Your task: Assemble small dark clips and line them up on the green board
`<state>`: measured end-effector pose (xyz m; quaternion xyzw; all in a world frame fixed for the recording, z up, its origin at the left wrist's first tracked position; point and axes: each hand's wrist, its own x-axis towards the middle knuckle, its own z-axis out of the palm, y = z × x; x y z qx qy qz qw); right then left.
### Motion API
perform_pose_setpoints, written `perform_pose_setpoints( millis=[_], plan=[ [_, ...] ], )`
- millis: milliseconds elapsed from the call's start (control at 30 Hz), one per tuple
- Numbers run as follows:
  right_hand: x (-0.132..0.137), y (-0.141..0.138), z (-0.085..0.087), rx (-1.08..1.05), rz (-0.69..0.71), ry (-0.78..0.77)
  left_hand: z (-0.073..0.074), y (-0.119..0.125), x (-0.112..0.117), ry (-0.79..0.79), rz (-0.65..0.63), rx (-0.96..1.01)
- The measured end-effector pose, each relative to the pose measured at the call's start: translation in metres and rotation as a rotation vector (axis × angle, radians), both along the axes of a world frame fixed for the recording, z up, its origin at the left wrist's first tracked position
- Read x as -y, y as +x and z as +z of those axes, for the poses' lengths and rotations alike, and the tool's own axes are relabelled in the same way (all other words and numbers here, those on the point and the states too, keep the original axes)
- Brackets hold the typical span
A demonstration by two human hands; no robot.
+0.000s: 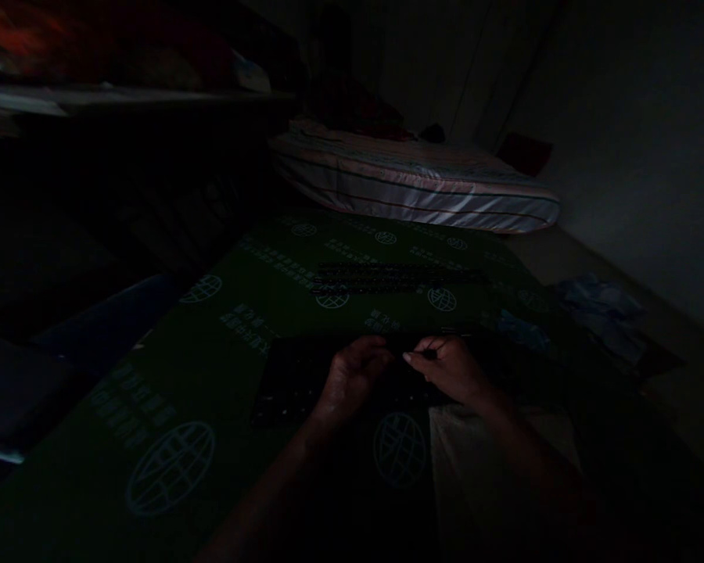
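Observation:
The room is very dark. My left hand (352, 375) rests with curled fingers on a flat black board (287, 383) that lies on a green printed sheet (170, 407). My right hand (449, 367) is just to its right, thumb and fingers pinched on something small and dark that I cannot make out. The two hands almost touch above the board's far edge. A long dark keyboard-like strip (393, 279) lies farther out on the sheet.
A striped mattress (416, 188) lies on the floor at the back. A dark shelf with cloth (123, 86) stands at the left. Crumpled bluish plastic (598, 301) sits on the floor at the right, near a bare wall (639, 156).

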<state>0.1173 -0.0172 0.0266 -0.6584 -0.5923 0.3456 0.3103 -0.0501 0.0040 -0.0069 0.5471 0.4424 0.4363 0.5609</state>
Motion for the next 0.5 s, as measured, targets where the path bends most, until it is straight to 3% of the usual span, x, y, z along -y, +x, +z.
perform_pose_setpoints(
  millis=[167,333,500],
  plan=[
    [-0.005,-0.003,-0.008,0.121,0.100,0.097,0.000,0.000,0.000,0.040,0.009,-0.054],
    [-0.003,-0.004,-0.014,0.142,0.059,0.093,-0.003,-0.002,0.000,0.177,-0.038,-0.194],
    [0.000,-0.001,-0.021,0.083,0.030,0.084,-0.004,-0.002,0.001,0.373,-0.151,-0.453]
  ],
)
